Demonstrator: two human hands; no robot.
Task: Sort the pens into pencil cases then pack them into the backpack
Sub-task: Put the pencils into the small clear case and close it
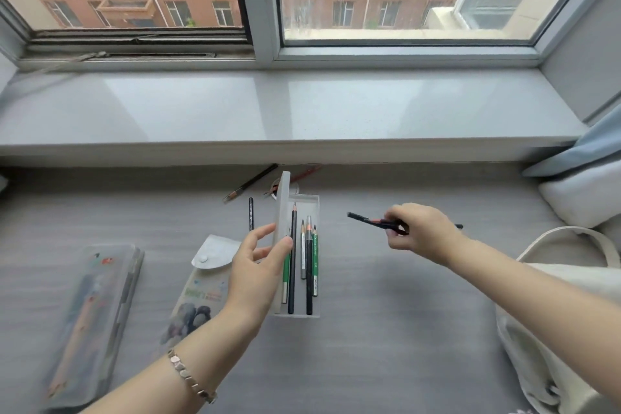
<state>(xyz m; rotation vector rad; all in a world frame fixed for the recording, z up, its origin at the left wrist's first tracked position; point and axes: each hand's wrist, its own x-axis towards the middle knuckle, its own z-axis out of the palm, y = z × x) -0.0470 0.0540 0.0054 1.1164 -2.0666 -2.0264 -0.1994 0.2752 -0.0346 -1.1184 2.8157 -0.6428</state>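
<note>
Centrally on the grey tabletop (386,329): clear hard pencil case (302,311), open, lid (281,212) raised on edge. Left hand (257,274) pinching the lid, thumb on the inner face, fingers behind it. Inside the case: several pencils (308,265), black, grey and green; exact count unclear behind the lid. Right hand (421,233) off to the right of the case, closed on two or three dark pencils (369,220); ends protruding both sides, number hard to tell. Loose pencils (250,183) lying beyond the case. Pouch with snap flap (210,257) partly hidden under the left forearm. Translucent zip pouch (90,319) far left, contents blurred. Cream bag (537,329) cut off at right edge.
</note>
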